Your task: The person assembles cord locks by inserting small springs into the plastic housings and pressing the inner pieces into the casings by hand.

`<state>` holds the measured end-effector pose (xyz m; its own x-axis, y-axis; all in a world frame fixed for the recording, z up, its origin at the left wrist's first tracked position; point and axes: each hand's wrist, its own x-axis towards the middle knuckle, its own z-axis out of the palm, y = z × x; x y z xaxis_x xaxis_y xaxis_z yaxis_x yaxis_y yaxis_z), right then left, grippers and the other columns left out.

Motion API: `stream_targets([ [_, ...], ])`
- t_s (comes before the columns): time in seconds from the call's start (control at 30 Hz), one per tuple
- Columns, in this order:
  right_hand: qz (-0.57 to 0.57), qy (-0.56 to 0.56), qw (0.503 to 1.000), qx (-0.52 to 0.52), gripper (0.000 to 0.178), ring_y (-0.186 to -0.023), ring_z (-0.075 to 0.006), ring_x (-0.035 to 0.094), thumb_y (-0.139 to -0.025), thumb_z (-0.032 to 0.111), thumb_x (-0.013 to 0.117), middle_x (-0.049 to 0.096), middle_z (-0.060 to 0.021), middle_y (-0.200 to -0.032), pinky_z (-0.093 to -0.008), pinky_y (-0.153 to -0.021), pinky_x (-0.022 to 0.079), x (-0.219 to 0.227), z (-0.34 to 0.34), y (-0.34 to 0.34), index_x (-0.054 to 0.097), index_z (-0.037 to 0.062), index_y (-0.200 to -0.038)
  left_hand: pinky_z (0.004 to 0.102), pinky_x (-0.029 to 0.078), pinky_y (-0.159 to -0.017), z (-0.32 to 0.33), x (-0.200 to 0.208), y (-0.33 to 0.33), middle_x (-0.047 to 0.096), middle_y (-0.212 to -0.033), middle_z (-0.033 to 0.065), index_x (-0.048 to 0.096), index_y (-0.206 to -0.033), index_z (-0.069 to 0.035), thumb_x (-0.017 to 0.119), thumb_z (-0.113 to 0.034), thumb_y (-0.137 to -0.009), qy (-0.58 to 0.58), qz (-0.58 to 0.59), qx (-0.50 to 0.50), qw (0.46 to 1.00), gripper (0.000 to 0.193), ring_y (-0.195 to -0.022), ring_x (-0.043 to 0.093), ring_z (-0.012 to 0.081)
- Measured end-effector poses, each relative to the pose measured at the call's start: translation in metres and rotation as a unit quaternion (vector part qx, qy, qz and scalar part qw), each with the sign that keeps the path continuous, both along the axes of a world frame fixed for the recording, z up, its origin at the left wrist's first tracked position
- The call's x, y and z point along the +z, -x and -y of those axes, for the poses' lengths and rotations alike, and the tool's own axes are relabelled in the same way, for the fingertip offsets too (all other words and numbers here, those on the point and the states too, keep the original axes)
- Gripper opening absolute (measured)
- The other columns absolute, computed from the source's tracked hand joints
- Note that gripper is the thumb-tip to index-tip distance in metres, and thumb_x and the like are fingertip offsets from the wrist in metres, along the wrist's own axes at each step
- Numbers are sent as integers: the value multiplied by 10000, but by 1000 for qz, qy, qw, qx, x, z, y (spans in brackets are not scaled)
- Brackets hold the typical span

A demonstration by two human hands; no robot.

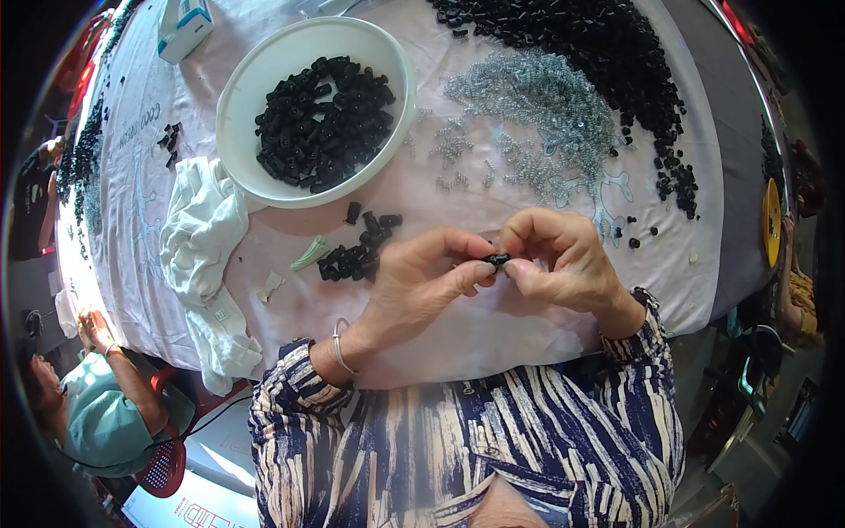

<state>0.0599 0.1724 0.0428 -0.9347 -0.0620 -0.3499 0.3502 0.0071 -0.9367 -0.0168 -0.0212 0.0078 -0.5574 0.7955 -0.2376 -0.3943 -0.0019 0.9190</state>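
At the middle of the table, a small black plastic piece that looks like a cord lock point(497, 260) is pinched between both hands. My left hand point(414, 277) grips one end with thumb and forefinger, and my right hand point(563, 260) has the other end between its fingertips. Just left of my left hand lies a cluster of similar black pieces point(352, 261). Beyond it stands a white bowl point(227, 132) partly filled with more black pieces point(299, 145). A heap of small metal springs point(537, 106) spreads beyond my right hand, bordered by a large pile of loose black parts point(607, 53).
A crumpled white cloth point(202, 229) and a pale green scrap point(310, 253) lie at the left. Beyond the cloth is a tissue box point(183, 33). Another person point(114, 405) sits by the table's left edge. A yellow round object point(772, 231) shows at the right edge.
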Motion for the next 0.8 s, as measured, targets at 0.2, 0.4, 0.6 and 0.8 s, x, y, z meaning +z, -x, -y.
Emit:
stream_targets([
  [0.2, 22, -15, 1000, 11, 115, -746, -29, 513, -762, -22, 588, 549, 16, -807, -174, -644, 416, 2, -1, 2, 568, -9, -874, 223, 537, -683, -1, -1, 0, 657, -960, 95, 613, -1063, 48, 643, -16, -871, 2, -4, -4, 1000, 204, -847, 641, 125],
  [0.4, -109, -154, 982, 18, 104, -603, -21, 487, -718, -20, 609, 548, 23, -691, -190, -524, 399, -3, 3, 0, 577, 4, -814, 220, 533, -699, -1, 1, 0, 656, -959, 85, 620, -1055, 47, 659, -16, -861, 11, -7, -7, 1000, 208, -851, 624, 107],
  [0.6, -171, -192, 966, 9, 115, -566, -49, 500, -702, -11, 619, 564, -6, -667, -207, -505, 402, -8, 6, 0, 580, 1, -810, 225, 527, -744, -2, -1, -2, 651, -957, 69, 620, -1035, 46, 669, -22, -858, 20, -20, 11, 1000, 196, -855, 615, 99],
  [0.8, -176, -209, 962, 8, 117, -576, -71, 544, -716, -2, 621, 597, -23, -692, -216, -508, 430, -10, 7, 0, 593, -7, -831, 231, 513, -801, -3, -4, -4, 608, -1000, 72, 562, -1066, 46, 602, 21, -891, -21, 7, 9, 1000, 181, -918, 596, 108],
])
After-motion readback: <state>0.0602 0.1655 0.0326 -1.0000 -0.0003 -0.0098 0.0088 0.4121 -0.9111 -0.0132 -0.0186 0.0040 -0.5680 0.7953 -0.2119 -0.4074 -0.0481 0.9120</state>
